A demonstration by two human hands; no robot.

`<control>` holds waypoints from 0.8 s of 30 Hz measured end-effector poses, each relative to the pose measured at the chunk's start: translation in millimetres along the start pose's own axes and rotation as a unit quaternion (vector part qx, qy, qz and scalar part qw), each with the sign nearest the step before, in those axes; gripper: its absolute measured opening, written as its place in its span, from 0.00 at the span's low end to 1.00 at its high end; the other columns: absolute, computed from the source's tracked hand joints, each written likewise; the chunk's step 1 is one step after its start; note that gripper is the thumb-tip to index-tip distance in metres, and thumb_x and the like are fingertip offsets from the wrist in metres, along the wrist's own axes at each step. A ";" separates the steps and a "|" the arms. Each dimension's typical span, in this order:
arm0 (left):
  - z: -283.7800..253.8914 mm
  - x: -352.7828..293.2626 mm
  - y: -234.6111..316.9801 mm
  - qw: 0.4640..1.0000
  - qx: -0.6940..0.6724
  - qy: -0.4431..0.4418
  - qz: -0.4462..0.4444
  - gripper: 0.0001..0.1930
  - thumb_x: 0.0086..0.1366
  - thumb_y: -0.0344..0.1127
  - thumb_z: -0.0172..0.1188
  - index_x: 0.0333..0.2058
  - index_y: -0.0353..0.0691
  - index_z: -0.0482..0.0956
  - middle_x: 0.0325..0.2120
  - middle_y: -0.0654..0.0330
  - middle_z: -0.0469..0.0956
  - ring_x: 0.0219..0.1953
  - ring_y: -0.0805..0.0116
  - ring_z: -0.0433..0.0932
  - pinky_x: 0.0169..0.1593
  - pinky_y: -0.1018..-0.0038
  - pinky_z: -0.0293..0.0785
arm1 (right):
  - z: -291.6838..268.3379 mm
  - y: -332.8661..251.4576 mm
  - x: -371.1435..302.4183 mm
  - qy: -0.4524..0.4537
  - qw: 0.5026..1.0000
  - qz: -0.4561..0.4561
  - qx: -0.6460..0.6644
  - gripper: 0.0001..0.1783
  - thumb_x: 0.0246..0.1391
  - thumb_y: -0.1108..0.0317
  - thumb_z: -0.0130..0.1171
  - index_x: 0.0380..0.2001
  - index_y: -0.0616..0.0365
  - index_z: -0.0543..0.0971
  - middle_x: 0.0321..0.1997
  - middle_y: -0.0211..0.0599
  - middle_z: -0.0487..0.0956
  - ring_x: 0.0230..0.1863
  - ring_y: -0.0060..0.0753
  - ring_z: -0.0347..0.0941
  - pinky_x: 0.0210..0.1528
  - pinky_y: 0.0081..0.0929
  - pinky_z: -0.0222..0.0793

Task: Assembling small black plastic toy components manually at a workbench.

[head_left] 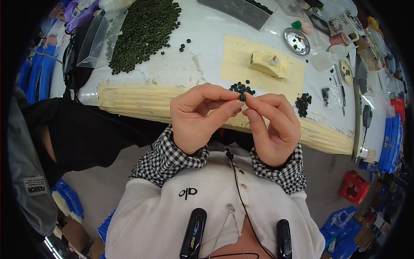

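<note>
Just above the table's near edge, my left hand (197, 115) pinches a small dark green cylindrical part (242, 98) between thumb and forefinger. My right hand (276, 125) meets it from the other side, its forefinger against the part and its thumb a little lower. Fingertips cover much of the piece. Right behind my fingers lies a small cluster of similar dark round parts (242, 87). A second cluster (303, 105) sits to the right of my right hand. Beyond them, a yellow-wrapped block (269, 64) with a white peg on top rests on a yellow sheet (233, 56).
A large heap of dark green parts (144, 34) spreads at the far left beside a clear plastic bin (92, 43). A grey tray (237, 13) stands at the back. A round metal dish (296, 41), tweezers (340, 88) and a screwdriver (366, 116) are at right. Yellow padding (142, 97) lines the front edge.
</note>
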State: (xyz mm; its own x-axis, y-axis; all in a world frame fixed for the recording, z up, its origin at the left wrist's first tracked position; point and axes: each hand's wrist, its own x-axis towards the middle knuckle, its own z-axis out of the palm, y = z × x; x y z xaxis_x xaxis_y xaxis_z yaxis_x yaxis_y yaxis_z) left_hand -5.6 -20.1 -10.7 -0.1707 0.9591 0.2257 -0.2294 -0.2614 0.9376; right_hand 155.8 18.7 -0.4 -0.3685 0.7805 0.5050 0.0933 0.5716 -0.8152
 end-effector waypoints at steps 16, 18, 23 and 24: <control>-10.2 5.5 -4.1 0.961 -0.228 -0.052 -0.148 0.08 0.64 0.24 0.56 0.42 0.29 0.76 0.36 0.53 0.80 0.36 0.71 0.80 0.40 0.80 0.79 | -3.6 -4.9 3.2 -0.018 0.998 -0.038 -0.044 0.18 0.48 0.85 0.60 0.44 0.63 0.80 0.36 0.40 0.76 0.32 0.27 0.75 0.33 0.18 0.72; -12.2 7.9 -6.0 0.917 -0.327 -0.072 -0.217 0.08 0.67 0.27 0.53 0.42 0.31 0.76 0.35 0.55 0.80 0.34 0.72 0.79 0.39 0.80 0.78 | -3.6 -3.6 3.5 -0.008 0.998 -0.040 -0.043 0.17 0.48 0.84 0.60 0.44 0.62 0.81 0.36 0.39 0.75 0.32 0.27 0.75 0.33 0.18 0.71; -10.1 7.8 -11.7 0.795 -0.498 -0.101 -0.332 0.11 0.70 0.34 0.49 0.43 0.34 0.74 0.32 0.60 0.78 0.33 0.74 0.75 0.38 0.82 0.74 | -3.4 2.4 0.9 0.026 0.999 -0.028 -0.030 0.17 0.48 0.83 0.61 0.43 0.62 0.81 0.35 0.39 0.76 0.32 0.28 0.75 0.35 0.20 0.71; -9.2 7.4 -12.3 0.790 -0.503 -0.106 -0.334 0.11 0.70 0.35 0.48 0.43 0.35 0.74 0.32 0.60 0.77 0.33 0.74 0.74 0.38 0.82 0.73 | -3.3 2.9 0.4 0.027 0.999 -0.028 -0.029 0.17 0.48 0.83 0.61 0.43 0.62 0.81 0.35 0.39 0.76 0.33 0.29 0.75 0.36 0.20 0.71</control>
State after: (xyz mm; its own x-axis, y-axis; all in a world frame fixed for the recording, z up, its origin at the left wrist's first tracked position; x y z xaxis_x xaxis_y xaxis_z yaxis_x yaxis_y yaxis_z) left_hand -12.9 -10.8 -23.0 0.4501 0.8882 -0.0920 -0.8645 0.4592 0.2046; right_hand 159.0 21.6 -1.6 -0.3239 0.7592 0.5645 0.1284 0.6265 -0.7688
